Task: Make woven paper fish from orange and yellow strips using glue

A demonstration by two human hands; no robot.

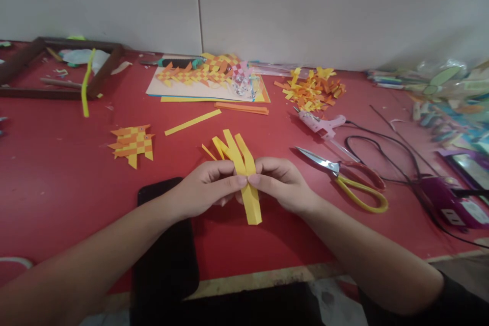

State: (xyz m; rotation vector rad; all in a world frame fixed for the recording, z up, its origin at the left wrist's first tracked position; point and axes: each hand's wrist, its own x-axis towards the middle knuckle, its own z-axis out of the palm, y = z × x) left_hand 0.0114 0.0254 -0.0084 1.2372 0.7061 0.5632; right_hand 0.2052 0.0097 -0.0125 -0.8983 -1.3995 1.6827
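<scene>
Fingers of left hand point(208, 188) and right hand point(282, 183) are pinched on yellow paper strips point(252, 207), held over the red tabletop point(72, 204), thumb tips close together, presumably so the layers are pressed at one point. Scissors point(334, 167) and pink glue gun point(320, 123) are laid to the right, apparently for easy reach.

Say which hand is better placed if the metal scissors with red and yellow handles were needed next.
Probably the right hand: the scissors lie to its right, while the left hand is farther away. Both hands hold folded yellow paper strips, so neither is free.
</scene>
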